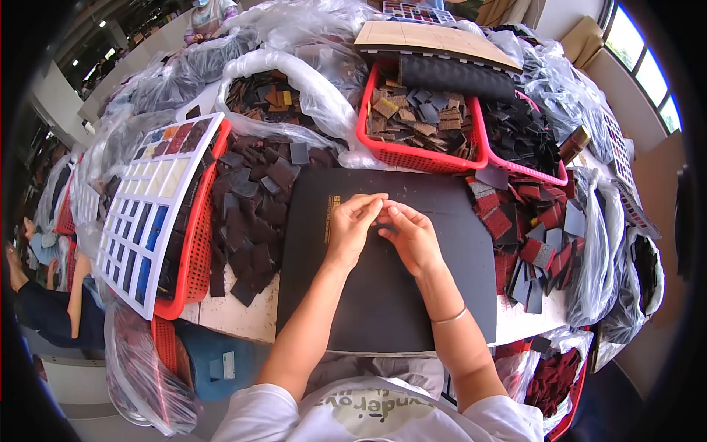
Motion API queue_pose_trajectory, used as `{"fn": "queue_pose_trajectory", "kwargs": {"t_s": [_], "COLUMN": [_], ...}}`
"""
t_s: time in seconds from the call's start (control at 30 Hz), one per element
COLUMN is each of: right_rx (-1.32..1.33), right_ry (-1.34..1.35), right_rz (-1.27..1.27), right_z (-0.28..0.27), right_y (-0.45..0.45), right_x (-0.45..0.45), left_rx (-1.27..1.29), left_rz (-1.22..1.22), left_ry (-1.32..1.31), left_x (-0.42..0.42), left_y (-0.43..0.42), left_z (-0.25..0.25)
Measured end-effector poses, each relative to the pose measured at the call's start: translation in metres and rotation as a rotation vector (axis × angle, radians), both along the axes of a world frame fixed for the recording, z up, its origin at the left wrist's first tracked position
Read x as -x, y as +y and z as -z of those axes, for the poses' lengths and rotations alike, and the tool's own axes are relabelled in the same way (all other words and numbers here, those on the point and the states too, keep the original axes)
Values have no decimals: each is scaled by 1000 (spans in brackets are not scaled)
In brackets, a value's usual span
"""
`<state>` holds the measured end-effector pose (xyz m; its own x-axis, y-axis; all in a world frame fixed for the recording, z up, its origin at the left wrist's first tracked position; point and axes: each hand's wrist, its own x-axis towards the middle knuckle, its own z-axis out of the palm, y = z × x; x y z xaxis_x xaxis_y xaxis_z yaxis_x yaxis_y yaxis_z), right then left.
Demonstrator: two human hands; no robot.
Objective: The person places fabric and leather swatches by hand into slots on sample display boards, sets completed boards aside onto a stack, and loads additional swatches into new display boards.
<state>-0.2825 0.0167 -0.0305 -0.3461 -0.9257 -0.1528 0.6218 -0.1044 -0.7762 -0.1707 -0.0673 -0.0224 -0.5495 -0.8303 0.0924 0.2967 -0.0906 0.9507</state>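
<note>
Over a large black board (383, 317), my left hand (352, 227) and my right hand (411, 234) meet at the fingertips. Thumb and forefinger are pinched together on each, and anything between them is too small or hidden to make out. A bracelet circles my right wrist. To the left of the board lies a heap of dark brown and grey carpet-like sample pieces (254, 214). Red and grey pieces (530, 236) are piled to its right.
Behind the board stand a red basket (420, 158) of tan and grey pieces and a pink basket (552, 175) of black ones. A white sample card (158, 199) leans on an orange-red basket (193, 250) at left. Plastic bags (294, 81) surround the table; people sit at far left.
</note>
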Motion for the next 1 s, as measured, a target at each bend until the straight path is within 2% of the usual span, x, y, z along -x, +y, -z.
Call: {"fn": "queue_pose_trajectory", "kwargs": {"t_s": [0.1,0.2,0.33,0.4,0.5,0.6,0.63,0.73,0.93,1.0], "right_rx": [-42,-52,-11,8,28,41,49,69,51,16], "right_ry": [20,30,15,27,23,-22,-44,-90,-46,107], "right_rz": [-16,-40,-77,-87,-94,-108,-109,-92,-90,-67], "right_z": [4,4,-12,-16,-16,-15,-14,-13,-9,-10], "right_y": [-1,-1,1,1,3,3,3,4,1,-1], "right_x": [-2,-3,-11,-12,-10,-9,-8,-6,-6,-8], "left_rx": [-8,554,555,149,-189,366,350,18,-14,31], "left_rz": [-71,-358,-532,-508,-426,-591,-582,-150,-125,-141], "left_ry": [5,-210,-185,-115,-185,-309,-197,-69,-47,-64], "left_x": [-1,1,4,1,-14,-5,0,-5,-3,-3], "left_y": [-1,2,0,-5,-22,-13,0,-6,-4,-8], "left_z": [2,2,7,-4,5,-4,-16,-3,-1,4]}}
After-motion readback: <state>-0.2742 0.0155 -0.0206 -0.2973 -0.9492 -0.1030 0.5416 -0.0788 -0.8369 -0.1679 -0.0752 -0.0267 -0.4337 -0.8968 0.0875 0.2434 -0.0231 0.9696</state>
